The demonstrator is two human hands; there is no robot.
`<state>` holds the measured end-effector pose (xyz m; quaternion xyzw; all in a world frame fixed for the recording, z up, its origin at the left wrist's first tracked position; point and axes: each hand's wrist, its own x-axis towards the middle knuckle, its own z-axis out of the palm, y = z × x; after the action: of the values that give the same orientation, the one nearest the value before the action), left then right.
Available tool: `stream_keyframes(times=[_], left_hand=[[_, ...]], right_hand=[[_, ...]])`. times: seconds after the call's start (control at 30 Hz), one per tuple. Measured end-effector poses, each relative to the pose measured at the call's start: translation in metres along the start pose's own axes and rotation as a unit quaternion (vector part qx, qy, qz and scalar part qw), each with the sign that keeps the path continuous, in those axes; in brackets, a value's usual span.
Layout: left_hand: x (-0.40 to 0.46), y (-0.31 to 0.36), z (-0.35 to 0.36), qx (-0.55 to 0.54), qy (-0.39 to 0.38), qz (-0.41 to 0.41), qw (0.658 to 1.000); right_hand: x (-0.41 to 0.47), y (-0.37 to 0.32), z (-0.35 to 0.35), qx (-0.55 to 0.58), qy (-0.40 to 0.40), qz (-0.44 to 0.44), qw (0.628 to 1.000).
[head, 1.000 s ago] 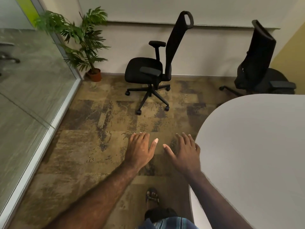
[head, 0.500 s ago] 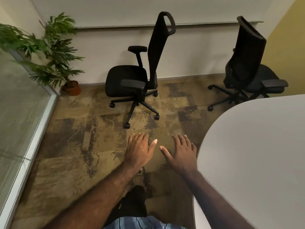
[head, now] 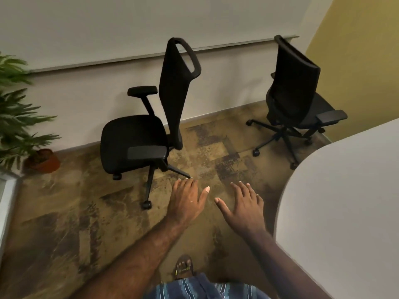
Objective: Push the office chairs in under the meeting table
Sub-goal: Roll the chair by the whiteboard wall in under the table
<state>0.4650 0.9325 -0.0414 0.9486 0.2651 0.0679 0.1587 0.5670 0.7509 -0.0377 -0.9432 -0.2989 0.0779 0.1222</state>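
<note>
A black office chair (head: 138, 143) stands on the carpet ahead of me, its seat facing left and its tall backrest towards the right. A second black office chair (head: 295, 100) stands further right by the yellow wall, near the table's far end. The white rounded meeting table (head: 345, 201) fills the right side. My left hand (head: 186, 200) and my right hand (head: 244, 207) are stretched out in front of me with fingers straight, palms down, holding nothing. Both hands are short of the near chair and touch nothing.
A potted plant (head: 41, 160) stands in the left corner beside a glass wall's frame (head: 6, 203). A white wall with a ledge runs behind the chairs. Patterned brown carpet lies between me and the chairs. My sandalled foot (head: 183, 268) shows below.
I have walked closer to the chairs and turned slightly right; both chairs appear larger and nearer. My hands stay stretched out and held open, holding nothing.
</note>
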Motion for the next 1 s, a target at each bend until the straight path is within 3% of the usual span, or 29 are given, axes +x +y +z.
stream_keyframes(times=[0.4,0.87,1.0], left_hand=[[0.192,0.028,-0.009,-0.002,-0.018,0.109,0.994],[0.432,0.119,0.029,0.005,-0.022,0.162,0.987],[0.504,0.138,0.034,0.0,0.014,0.165,0.986]], right_hand=[[0.153,0.003,-0.044,0.018,0.051,0.074,0.996],[0.369,0.1,-0.09,0.041,0.087,0.135,0.986],[0.427,0.122,-0.112,0.043,0.1,0.139,0.984]])
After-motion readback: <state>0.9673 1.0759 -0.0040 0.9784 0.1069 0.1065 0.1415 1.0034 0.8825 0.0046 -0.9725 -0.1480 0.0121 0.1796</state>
